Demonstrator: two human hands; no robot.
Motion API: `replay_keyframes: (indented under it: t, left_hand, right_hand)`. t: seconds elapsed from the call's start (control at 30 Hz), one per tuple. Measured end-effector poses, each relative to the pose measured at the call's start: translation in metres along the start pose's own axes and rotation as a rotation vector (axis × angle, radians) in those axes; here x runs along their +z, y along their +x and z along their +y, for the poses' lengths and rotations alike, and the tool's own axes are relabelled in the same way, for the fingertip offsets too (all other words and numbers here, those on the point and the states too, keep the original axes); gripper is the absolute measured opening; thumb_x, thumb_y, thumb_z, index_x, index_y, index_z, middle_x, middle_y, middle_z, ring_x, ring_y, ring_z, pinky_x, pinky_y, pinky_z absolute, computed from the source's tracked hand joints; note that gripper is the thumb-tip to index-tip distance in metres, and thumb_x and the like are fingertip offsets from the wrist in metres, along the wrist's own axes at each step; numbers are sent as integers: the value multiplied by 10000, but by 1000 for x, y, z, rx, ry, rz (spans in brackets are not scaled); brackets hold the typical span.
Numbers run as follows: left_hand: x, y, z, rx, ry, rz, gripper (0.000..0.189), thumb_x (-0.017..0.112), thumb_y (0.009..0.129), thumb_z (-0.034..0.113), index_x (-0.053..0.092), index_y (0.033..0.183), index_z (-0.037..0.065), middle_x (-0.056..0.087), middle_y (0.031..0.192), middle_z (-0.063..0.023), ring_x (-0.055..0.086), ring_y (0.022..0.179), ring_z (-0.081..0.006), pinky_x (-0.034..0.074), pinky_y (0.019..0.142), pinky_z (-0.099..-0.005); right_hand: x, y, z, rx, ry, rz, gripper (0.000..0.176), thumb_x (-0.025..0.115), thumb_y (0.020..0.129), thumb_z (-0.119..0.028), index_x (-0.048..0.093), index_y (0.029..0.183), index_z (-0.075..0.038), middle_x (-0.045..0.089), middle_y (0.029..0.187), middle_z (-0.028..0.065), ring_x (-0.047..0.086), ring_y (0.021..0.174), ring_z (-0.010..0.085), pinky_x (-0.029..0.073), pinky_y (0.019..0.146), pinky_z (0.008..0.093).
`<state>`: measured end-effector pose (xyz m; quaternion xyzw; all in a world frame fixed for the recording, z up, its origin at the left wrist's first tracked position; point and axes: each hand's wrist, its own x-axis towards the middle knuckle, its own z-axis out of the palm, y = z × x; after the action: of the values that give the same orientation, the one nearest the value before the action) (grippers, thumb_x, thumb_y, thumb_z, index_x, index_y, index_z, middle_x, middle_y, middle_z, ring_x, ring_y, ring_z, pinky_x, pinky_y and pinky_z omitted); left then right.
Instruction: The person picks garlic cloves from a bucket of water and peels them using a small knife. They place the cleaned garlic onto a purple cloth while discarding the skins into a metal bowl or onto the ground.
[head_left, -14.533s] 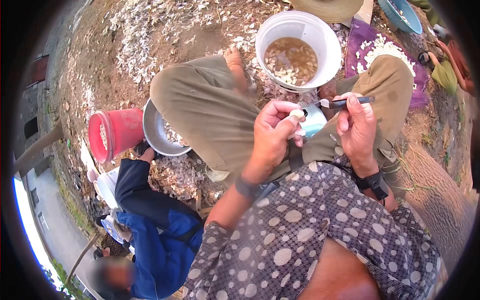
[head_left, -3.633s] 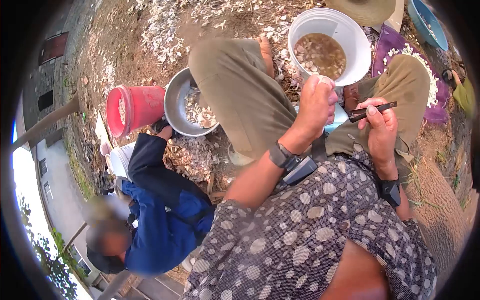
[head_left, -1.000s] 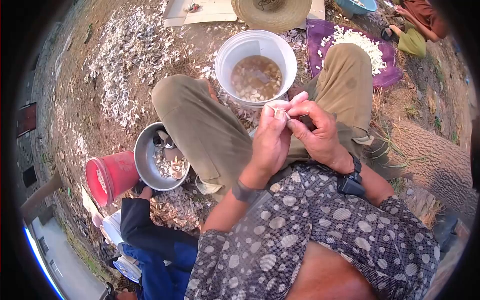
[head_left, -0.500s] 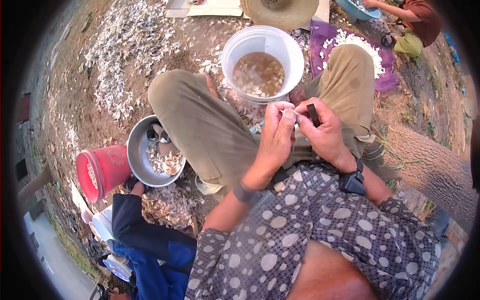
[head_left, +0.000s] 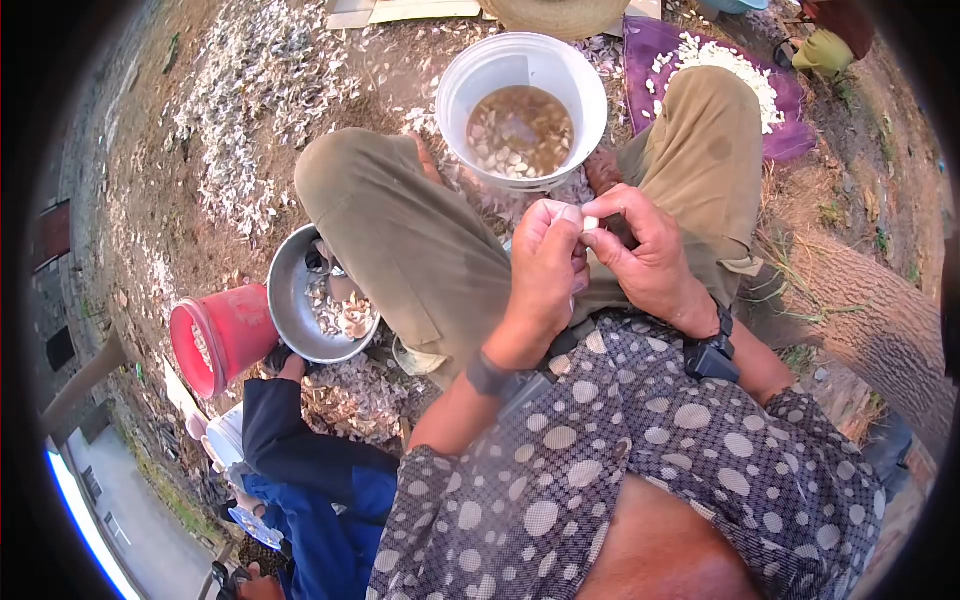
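White clove point(head_left: 591, 223), btwn L hand point(head_left: 546, 262) & R hand point(head_left: 648, 258)

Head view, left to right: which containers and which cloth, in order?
Red bucket → metal basin → white bucket with murky liquid → purple cloth with pale pieces on it.

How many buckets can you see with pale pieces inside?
2: the white bucket straight ahead, and the red bucket beside the metal basin. Others may be hidden.
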<state>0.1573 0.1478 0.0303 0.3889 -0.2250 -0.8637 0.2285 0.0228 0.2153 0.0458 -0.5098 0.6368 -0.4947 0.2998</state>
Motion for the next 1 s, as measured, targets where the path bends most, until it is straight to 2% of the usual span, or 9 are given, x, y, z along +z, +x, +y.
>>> replay_keyframes:
  t: [0.2, 0.3, 0.43, 0.53, 0.57, 0.73, 0.83, 0.9, 1.0]
  left_hand:
    - [7, -3, 1, -58, -25, -77, 176, 562, 1044, 254, 527, 952, 107, 494, 766, 23, 329, 518, -25, 283, 433, -197]
    - [10, -1, 6, 17, -39, -36, 191, 561, 1050, 246, 534, 946, 89, 513, 828, 9, 352, 546, -28, 310, 457, -195]
    - [-4, 3, 11, 71, 90, 33, 218, 537, 1061, 218, 601, 1140, 25, 533, 898, 1, 407, 627, -47, 380, 506, -204]
    - [-4, 2, 13, 64, 123, 37, 305, 539, 1061, 221, 595, 1252, -10, 537, 913, 3, 425, 649, -57, 401, 530, -215]
    - [-1, 1, 13, 46, 156, 29, 319, 539, 1061, 223, 592, 1267, -15, 537, 914, 3, 429, 657, -59, 404, 535, -220]
    - [16, 6, 17, 3, 261, 1, 367, 518, 1066, 229, 571, 1321, -29, 541, 937, 0, 440, 684, -74, 413, 566, -244]
    - [25, 6, 17, 15, 256, -32, 375, 510, 1068, 230, 567, 1330, -32, 539, 939, 6, 442, 693, -74, 414, 595, -250]
    - [31, 7, 15, 39, 241, -60, 375, 503, 1064, 203, 559, 1346, -37, 533, 927, 21, 440, 686, -63, 400, 583, -238]
    - [42, 4, 16, 104, 300, -110, 444, 514, 1074, 288, 534, 1353, -57, 604, 1120, -68, 544, 849, -126, 493, 710, -301]
  right_hand:
    - [-10, -12, 8, 341, 343, 15, 152, 666, 936, -7, 587, 1055, -58, 561, 871, -36, 502, 778, 9, 428, 656, 213]
    - [-27, -14, 10, 216, 425, 200, 147, 658, 932, 9, 578, 1021, -77, 515, 836, -68, 453, 723, -11, 376, 617, 183]
    - [-112, 9, 25, 3, 218, 659, 124, 667, 954, -16, 622, 1056, -70, 548, 848, -80, 454, 713, -6, 379, 624, 183]
    - [-201, 42, 57, -32, -60, 811, 216, 696, 982, -185, 683, 1135, -33, 661, 940, -13, 551, 812, 40, 470, 718, 229]
    - [-230, 49, 62, 43, -280, 814, 298, 688, 989, -241, 664, 1189, -21, 683, 969, 17, 590, 819, 64, 498, 740, 251]
    - [-277, 36, 66, 198, 54, 989, 248, 665, 996, -207, 637, 1142, -8, 648, 864, 2, 556, 721, 38, 476, 657, 226]
    - [-224, 7, 58, 101, 94, 972, 160, 656, 987, -150, 639, 1081, -21, 624, 825, -8, 519, 699, 17, 451, 620, 214]
    - [-173, -4, 41, 118, 162, 799, 141, 664, 963, -105, 639, 1079, -28, 629, 823, -3, 550, 726, 35, 469, 637, 224]
    - [-108, -16, 17, 180, 175, 380, 191, 680, 941, -101, 625, 1099, -10, 663, 901, 41, 618, 808, 79, 511, 705, 265]
